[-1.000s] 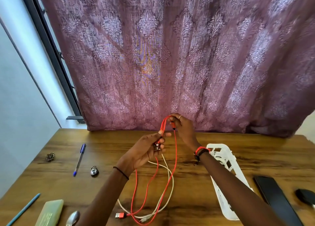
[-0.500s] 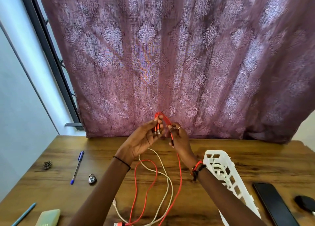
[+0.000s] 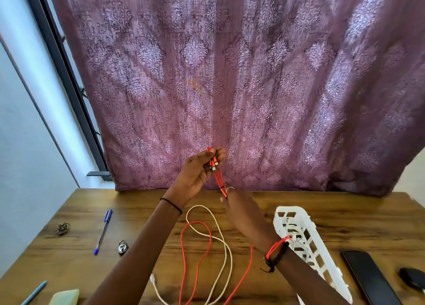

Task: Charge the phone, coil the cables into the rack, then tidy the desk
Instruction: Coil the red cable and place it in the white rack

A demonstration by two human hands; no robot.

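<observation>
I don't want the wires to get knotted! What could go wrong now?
1. The red cable, held up by the left hand and pinched by the right hand, loops over the white cable on the desk; pulling it higher could tangle them or drag the white one along.
2. Its hanging part passes close to the rack, so it might snag on the openings.

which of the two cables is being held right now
The red cable: the left hand grips its plug ends and the right hand pinches it just below. The white cable lies loose on the desk, untouched.
</observation>
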